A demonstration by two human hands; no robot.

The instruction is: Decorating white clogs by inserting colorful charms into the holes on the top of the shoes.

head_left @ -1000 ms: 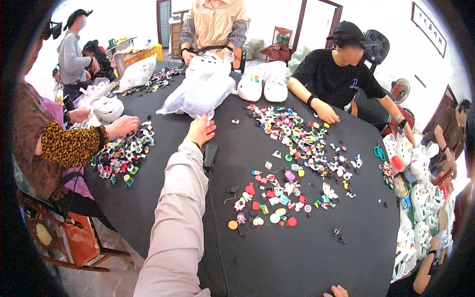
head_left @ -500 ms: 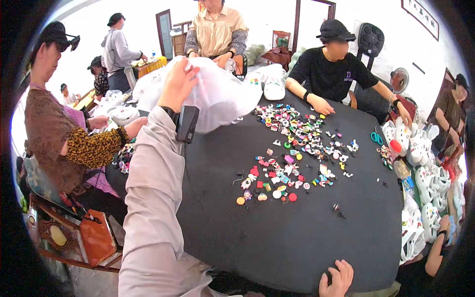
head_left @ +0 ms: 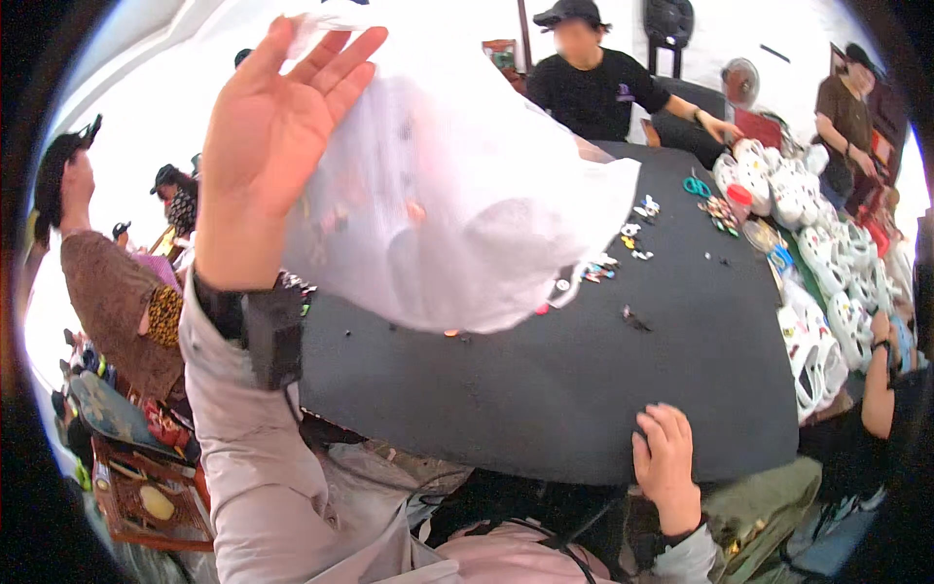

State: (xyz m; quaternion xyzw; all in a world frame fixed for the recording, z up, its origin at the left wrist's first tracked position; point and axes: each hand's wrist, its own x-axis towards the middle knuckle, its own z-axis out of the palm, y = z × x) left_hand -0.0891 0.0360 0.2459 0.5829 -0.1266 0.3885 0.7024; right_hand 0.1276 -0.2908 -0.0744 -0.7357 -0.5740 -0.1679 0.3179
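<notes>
My left hand (head_left: 268,146) is raised high at the left, pinching the top of a translucent white plastic bag (head_left: 428,214) between thumb and fingers. The bag hangs over the table and covers most of the pile of small colorful shoe charms. Rounded grey shapes show dimly through its lower part; I cannot tell whether they are inside it. A few charms (head_left: 598,269) stick out past the bag's right edge. My right hand (head_left: 664,457) rests at the near edge of the black table (head_left: 506,389), fingers loosely bent and holding nothing.
White clogs (head_left: 846,263) are heaped along the right side, near teal-handled scissors (head_left: 697,187) and more charms (head_left: 720,215). A person in black (head_left: 603,92) reaches toward the clogs across the table. Another person (head_left: 117,282) is at the left, beside a wooden chair (head_left: 146,501).
My left hand has lifted the bag and brought it nearer, so it now hides the charm pile. My view has shifted. The person at the left has raised a hand to their cap.
</notes>
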